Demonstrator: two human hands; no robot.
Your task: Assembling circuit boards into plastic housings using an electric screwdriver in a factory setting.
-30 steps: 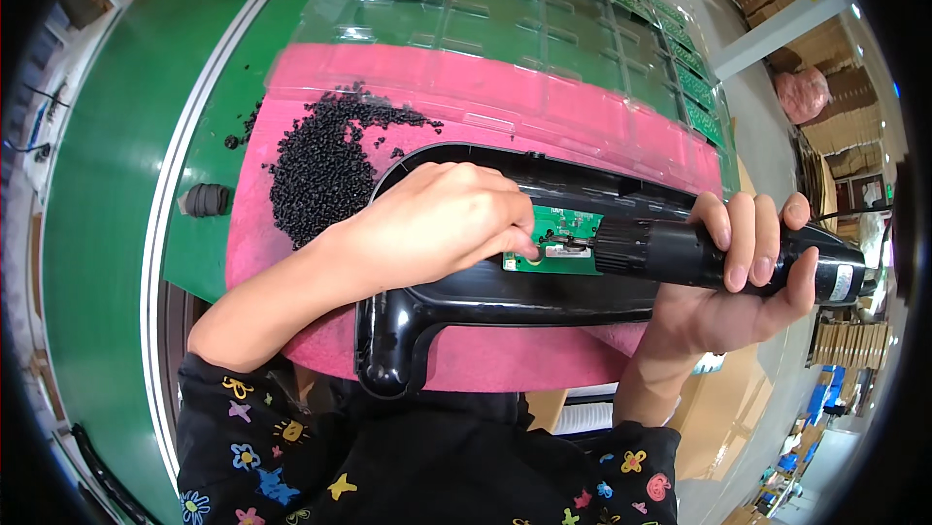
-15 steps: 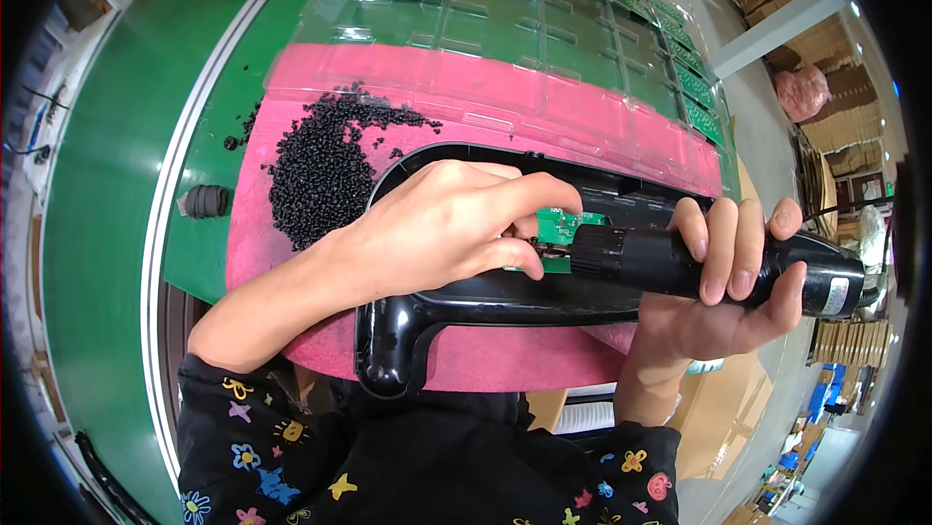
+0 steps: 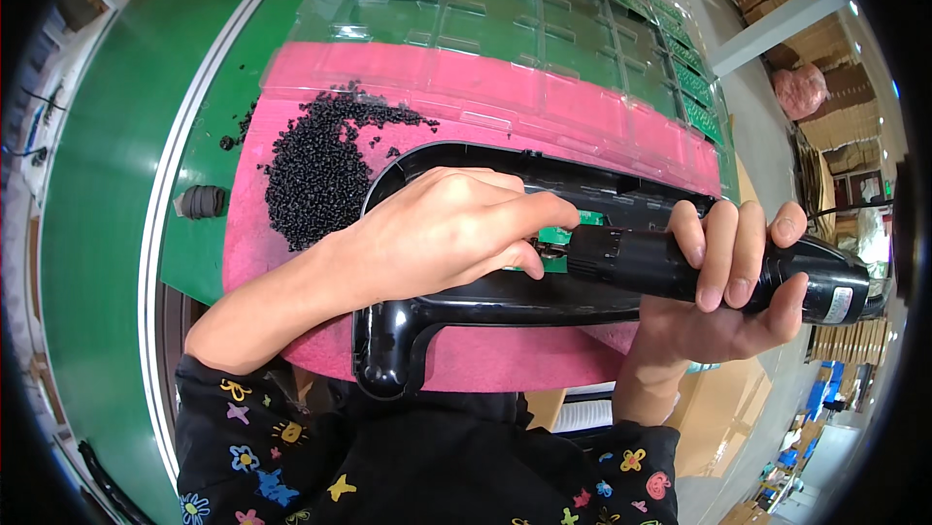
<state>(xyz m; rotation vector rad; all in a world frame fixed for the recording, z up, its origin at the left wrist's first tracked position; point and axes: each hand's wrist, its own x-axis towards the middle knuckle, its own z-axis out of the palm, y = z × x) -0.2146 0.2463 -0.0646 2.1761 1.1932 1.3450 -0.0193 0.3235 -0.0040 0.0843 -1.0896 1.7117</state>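
Observation:
A black power screwdriver (image 3: 636,258) lies nearly level in my right hand (image 3: 730,278), whose fingers wrap round its barrel. Its nose points left, toward a green circuit board (image 3: 556,235) inside a long black plastic housing (image 3: 515,311). My left hand (image 3: 451,224) reaches over the housing's left part. Its thumb and bent fingers close in by the metal bit at the screwdriver's nose, just over the board. Whatever they pinch is hidden or too small to name. Much of the board lies under my left fingers and the screwdriver.
A heap of small black parts (image 3: 316,176) lies on the pink mat (image 3: 466,360), left of the housing. Beyond it sits a clear compartment tray (image 3: 485,49) with several green boards. A black roll (image 3: 204,201) rests on the green bench (image 3: 116,185). Cardboard (image 3: 723,418) stands lower right.
Both hands keep nearly the same place. The screwdriver's rear end has shifted very slightly to the right, and my left fingers have moved a little at its tip.

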